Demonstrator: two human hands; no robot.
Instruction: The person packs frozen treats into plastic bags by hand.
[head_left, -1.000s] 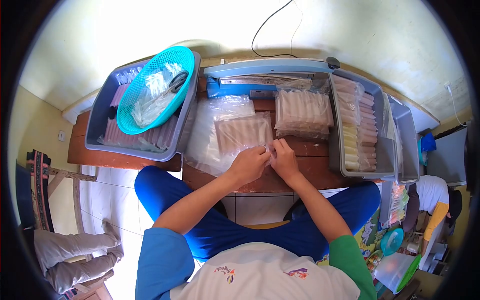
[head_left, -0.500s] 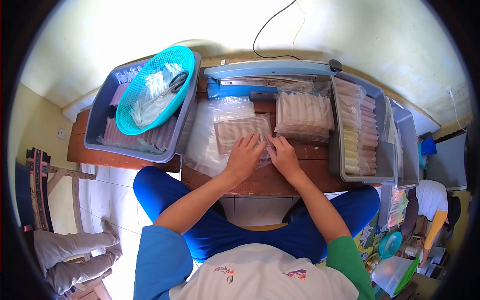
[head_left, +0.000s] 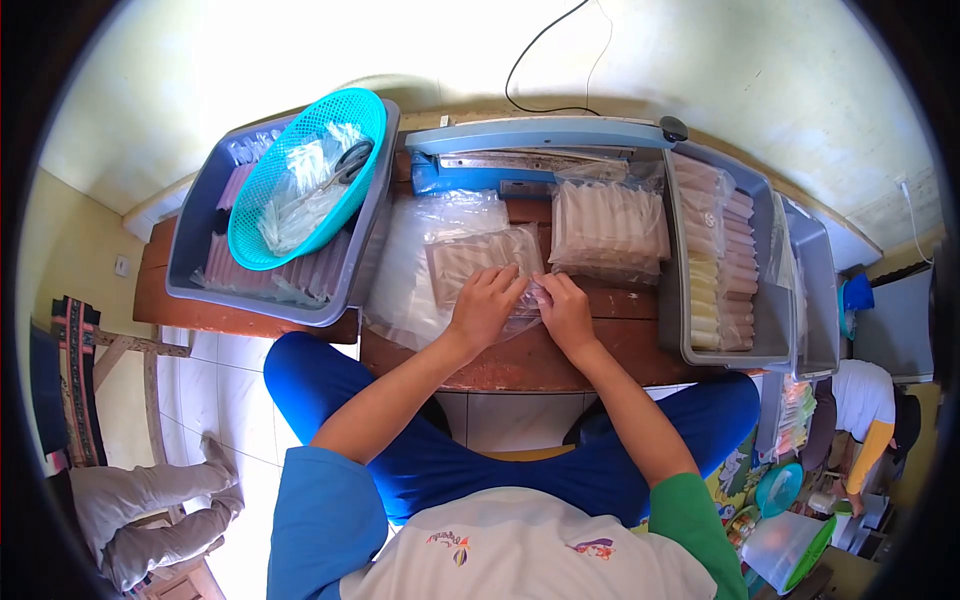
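Note:
A clear plastic packet of pinkish-brown tubes lies in front of me on flat clear plastic bags. My left hand rests over the packet's near right part, thumb and fingertips closed at its edge. Close beside it, my right hand pinches the same edge of plastic; the exact fold between the fingertips is too small to make out. To the right of the hands sits a taller stack of similar filled packets, untouched.
A blue bar sealer spans the table's back. On the left, a grey tub carries a turquoise basket with plastic and scissors. Grey tubs of filled tubes stand right. Another person bends at lower right; someone's legs show at left.
Both hands stay at the packet's right edge, with only slight shifts of the fingers. The view has moved a little. At lower right the other person's arm has shifted slightly.

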